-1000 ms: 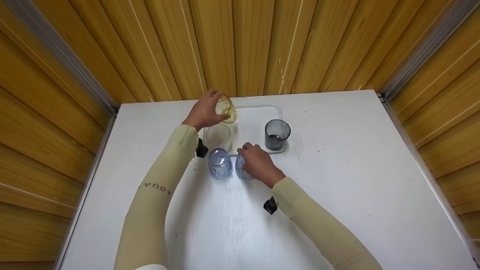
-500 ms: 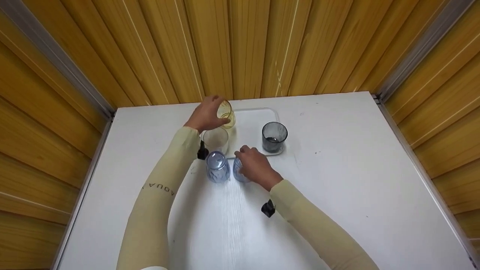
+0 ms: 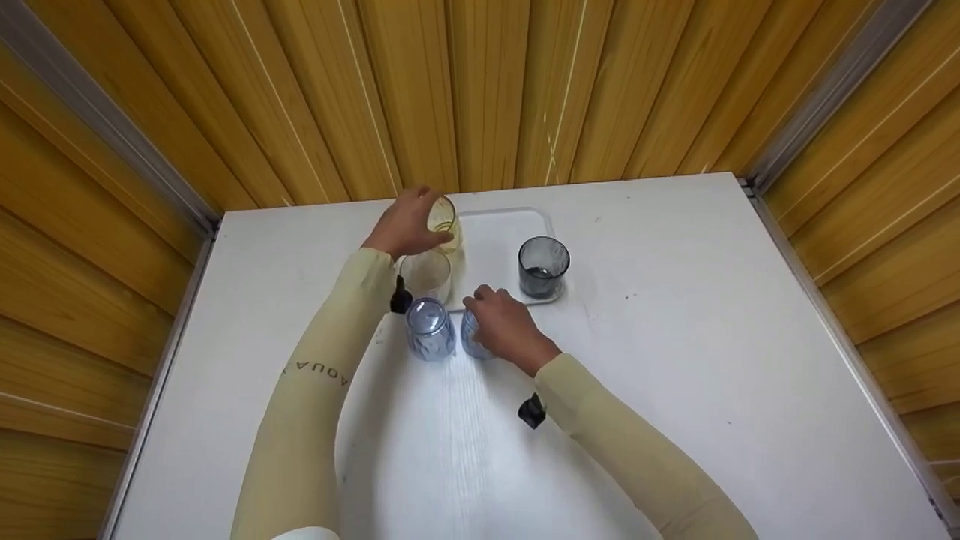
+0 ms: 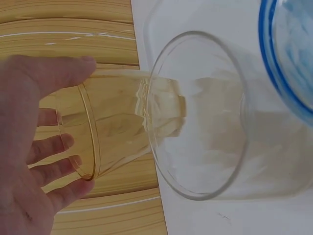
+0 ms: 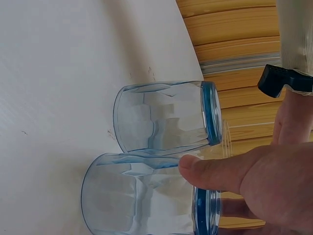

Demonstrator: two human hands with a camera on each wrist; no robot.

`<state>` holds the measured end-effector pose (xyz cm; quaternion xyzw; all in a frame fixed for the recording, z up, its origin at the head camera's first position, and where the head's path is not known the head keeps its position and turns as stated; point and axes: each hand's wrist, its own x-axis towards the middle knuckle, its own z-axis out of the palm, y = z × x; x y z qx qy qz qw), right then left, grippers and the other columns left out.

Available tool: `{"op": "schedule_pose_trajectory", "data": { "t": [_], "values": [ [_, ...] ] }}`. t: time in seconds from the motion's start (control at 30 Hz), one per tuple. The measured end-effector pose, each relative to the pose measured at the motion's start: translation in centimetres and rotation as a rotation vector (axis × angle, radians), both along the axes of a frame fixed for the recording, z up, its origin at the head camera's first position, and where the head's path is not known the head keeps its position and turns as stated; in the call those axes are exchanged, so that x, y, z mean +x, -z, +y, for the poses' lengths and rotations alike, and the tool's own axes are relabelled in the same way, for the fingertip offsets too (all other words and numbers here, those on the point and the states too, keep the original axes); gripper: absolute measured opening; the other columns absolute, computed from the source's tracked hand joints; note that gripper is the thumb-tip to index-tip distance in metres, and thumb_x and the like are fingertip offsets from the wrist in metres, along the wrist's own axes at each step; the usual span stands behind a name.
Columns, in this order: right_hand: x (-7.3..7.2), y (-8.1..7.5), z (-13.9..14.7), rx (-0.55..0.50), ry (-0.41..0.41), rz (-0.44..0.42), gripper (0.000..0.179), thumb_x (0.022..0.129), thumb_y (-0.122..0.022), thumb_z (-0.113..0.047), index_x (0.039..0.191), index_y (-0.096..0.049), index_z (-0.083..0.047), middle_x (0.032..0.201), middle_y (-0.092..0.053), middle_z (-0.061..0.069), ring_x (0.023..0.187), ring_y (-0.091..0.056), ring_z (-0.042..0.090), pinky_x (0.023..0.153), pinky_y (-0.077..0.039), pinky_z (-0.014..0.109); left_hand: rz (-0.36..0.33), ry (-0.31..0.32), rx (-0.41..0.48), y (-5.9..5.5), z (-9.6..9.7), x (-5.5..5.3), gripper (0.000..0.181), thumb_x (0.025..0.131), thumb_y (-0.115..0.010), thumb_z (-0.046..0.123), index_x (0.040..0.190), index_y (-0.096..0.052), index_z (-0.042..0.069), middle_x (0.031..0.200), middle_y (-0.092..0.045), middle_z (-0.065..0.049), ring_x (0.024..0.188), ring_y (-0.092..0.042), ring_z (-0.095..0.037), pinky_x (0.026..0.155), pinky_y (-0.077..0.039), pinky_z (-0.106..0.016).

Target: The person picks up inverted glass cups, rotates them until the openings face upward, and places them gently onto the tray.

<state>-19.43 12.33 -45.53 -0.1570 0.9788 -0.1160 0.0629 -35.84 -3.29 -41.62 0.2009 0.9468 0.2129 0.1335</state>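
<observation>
My left hand grips a yellow glass at the tray's far left corner, thumb on one side and fingers round the other. In the left wrist view the yellow glass stands mouth up, behind a clear glass. My right hand holds an upside-down blue glass at the tray's front edge. A second upturned blue glass stands just left of it. The right wrist view has the thumb against the held blue glass, its base partly covered by the hand.
A white tray lies near the back of the white table. On its front right corner stands a dark grey glass. Wood-look panels enclose the table at the back and sides.
My left hand has lowered the yellow glass slightly toward the tray. The right hand stays on its blue glass. The head view has shifted a little.
</observation>
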Motion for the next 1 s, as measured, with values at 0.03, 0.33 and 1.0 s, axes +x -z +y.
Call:
{"op": "schedule_pose_trajectory", "data": {
  "t": [0.03, 0.33, 1.0],
  "values": [
    [0.0, 0.0, 0.0, 0.000, 0.001, -0.003, 0.048, 0.077, -0.080, -0.014, 0.121, -0.063, -0.007, 0.119, -0.059, 0.016, 0.099, -0.060, 0.035, 0.080, -0.055, 0.043, 0.002, 0.000, -0.003, 0.0, 0.0, 0.0, 0.078, 0.083, -0.074, 0.038, 0.149, -0.035, 0.023, 0.158, -0.026, -0.012, 0.143, -0.032, -0.036, 0.113, -0.033, -0.055],
    [0.4, -0.1, 0.0, 0.013, 0.011, -0.025, 0.046, 0.080, -0.077, -0.012, 0.123, -0.062, -0.007, 0.123, -0.058, 0.015, 0.102, -0.060, 0.034, 0.083, -0.055, 0.042, 0.010, -0.006, -0.034, 0.8, 0.3, 0.0, 0.079, 0.083, -0.074, 0.037, 0.150, -0.034, 0.022, 0.157, -0.027, -0.013, 0.141, -0.034, -0.036, 0.113, -0.034, -0.053],
    [0.9, -0.2, -0.1, 0.037, 0.017, -0.025, 0.048, 0.079, -0.078, -0.013, 0.124, -0.062, -0.007, 0.123, -0.059, 0.015, 0.103, -0.060, 0.034, 0.084, -0.055, 0.043, 0.054, 0.006, -0.086, 2.0, 0.0, -0.4, 0.078, 0.082, -0.075, 0.036, 0.148, -0.037, 0.017, 0.151, -0.035, -0.016, 0.137, -0.039, -0.035, 0.111, -0.038, -0.052]
  ]
}}
